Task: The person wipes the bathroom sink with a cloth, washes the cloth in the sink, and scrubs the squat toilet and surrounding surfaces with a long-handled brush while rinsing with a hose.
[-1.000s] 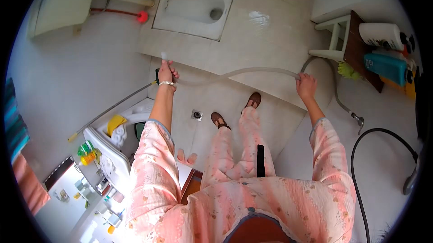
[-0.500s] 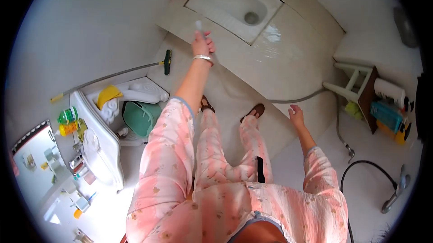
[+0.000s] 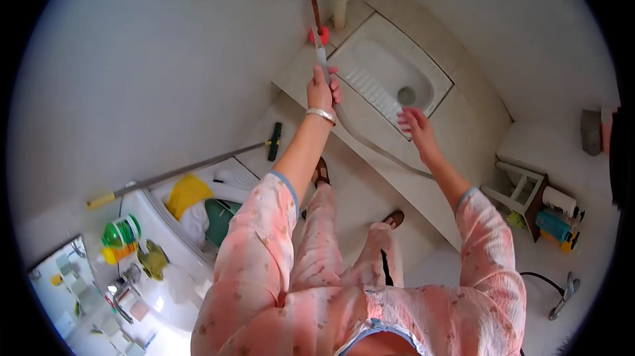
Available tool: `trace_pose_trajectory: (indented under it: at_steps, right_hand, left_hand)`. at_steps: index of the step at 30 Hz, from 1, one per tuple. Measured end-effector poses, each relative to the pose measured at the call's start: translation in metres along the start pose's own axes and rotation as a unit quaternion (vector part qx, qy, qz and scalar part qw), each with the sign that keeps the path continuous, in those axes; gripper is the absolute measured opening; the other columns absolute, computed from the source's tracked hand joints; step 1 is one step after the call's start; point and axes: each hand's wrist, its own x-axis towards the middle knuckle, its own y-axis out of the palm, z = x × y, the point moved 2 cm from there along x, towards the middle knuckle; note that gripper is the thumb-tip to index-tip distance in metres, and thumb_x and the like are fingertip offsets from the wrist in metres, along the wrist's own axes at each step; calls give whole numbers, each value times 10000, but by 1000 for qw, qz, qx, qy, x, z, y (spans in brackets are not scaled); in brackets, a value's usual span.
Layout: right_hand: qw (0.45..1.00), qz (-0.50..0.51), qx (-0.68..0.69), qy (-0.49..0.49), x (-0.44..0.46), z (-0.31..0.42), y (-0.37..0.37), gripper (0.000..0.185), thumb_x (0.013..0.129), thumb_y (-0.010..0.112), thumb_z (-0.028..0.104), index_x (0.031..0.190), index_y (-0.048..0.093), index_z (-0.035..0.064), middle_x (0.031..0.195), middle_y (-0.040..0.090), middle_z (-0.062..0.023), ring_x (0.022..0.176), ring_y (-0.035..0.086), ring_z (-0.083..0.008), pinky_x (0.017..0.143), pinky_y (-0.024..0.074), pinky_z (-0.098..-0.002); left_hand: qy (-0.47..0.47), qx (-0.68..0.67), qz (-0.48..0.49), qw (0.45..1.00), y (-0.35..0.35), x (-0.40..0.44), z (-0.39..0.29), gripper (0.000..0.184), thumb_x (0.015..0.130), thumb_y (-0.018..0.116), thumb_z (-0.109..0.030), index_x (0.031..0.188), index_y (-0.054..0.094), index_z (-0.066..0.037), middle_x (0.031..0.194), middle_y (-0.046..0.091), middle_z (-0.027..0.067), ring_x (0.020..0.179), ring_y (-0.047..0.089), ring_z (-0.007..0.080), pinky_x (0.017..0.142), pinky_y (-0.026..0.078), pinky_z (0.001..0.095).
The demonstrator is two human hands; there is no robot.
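- A broad, raised step of beige tile is filling the far side, and a white ceramic squat toilet is sitting in it.
- A long, grey, flexible hose is curving nearer and rightward across the step's edge, then passing behind the right forearm. Its smooth bend is suggesting springy plastic: probably light, hard to break, slippery if wet; wetness isn't showing.
- The left hand is gripping the hose just behind its end, likely the best hold for steering it.
- The right hand is hanging with fingers parted over the toilet's near-right part in view, apparently holding nothing; the loose middle of the hose is offering a second, supporting hold.
- A small, pale, narrow tip is pointing far, overlapping a round red tool head in view; whether they are touching, I cannot tell.
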Motion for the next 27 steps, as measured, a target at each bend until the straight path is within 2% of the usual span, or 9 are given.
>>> trace_pose_trajectory:
  at_steps: [4, 9, 12, 16, 21, 22, 25, 26, 27]
  right_hand:
    - [990, 52, 90, -94, 141, 83, 123, 304, 903, 468, 195, 1110, 499, -26, 957, 596, -86, 831, 564, -143, 735, 456, -258]
    - [986, 48, 155, -38, 258, 132, 224, 496, 913, 370, 182, 1351, 198, 26, 1179, 506, -157, 972, 567, -269, 862, 465, -359]
    - [965, 60, 257, -5, 293, 128, 244, 524, 921, 346, 243, 1354, 149, 23, 1207, 476, -180, 989, 561, -310, 883, 464, -384]
    - [940, 21, 336, 56, 300, 124, 255, 505, 932, 315, 291, 1339, 177, 27, 1192, 471, -222, 1008, 553, -333, 896, 468, -402]
    - [924, -10, 369, 99, 295, 125, 267, 490, 902, 407, 297, 1282, 256, 26, 1125, 473, -283, 974, 568, -347, 839, 512, -428]
    - [935, 7, 341, 92, 290, 129, 267, 452, 902, 384, 300, 1226, 355, -14, 1084, 460, -217, 934, 537, -283, 779, 539, -368]
    - [932, -15, 344, 113, 284, 129, 266, 356, 872, 453, 227, 1123, 442, -24, 1007, 483, -199, 844, 552, -266, 739, 556, -351]
    - [926, -4, 332, 177, 278, 129, 259, 229, 854, 476, 130, 1013, 494, -33, 914, 514, -170, 773, 564, -246, 679, 568, -324]
    - [926, -10, 333, 178, 278, 109, 251, 229, 854, 476, 130, 1013, 494, -33, 914, 514, -170, 773, 564, -246, 679, 568, -324]
  left_hand:
    - [-11, 4, -16, 1000, -39, 35, -22, 465, 932, 359, -459, 969, 509, -21, 548, 347, -21, 429, 338, 90, 384, 278, 241]
    - [-15, 41, -10, 999, -79, 63, -30, 456, 932, 371, -449, 972, 523, -21, 554, 359, -20, 444, 351, 87, 407, 302, 240]
    - [-32, 47, 3, 998, -102, 77, -36, 460, 929, 379, -451, 973, 526, -18, 556, 359, -23, 451, 355, 84, 412, 303, 234]
    - [-48, 86, 0, 995, -119, 84, -50, 458, 927, 385, -452, 966, 524, -18, 551, 353, -26, 444, 351, 83, 407, 298, 232]
    - [-83, 153, -9, 985, -129, 89, -43, 447, 930, 382, -442, 951, 520, -17, 539, 346, -28, 427, 338, 80, 396, 281, 230]
    - [-86, 158, -5, 984, -127, 89, -40, 447, 930, 382, -442, 951, 520, -17, 539, 346, -28, 427, 338, 80, 396, 281, 230]
    - [-101, 183, -15, 978, -122, 86, -33, 440, 932, 380, -429, 949, 524, -14, 535, 341, -32, 430, 338, 76, 397, 277, 230]
    - [-100, 195, -20, 975, -119, 86, -32, 435, 933, 380, -423, 950, 527, -14, 533, 339, -34, 427, 336, 74, 395, 276, 229]
    - [-101, 207, -23, 973, -117, 86, -31, 430, 934, 379, -418, 950, 529, -15, 530, 338, -36, 423, 333, 72, 394, 274, 228]
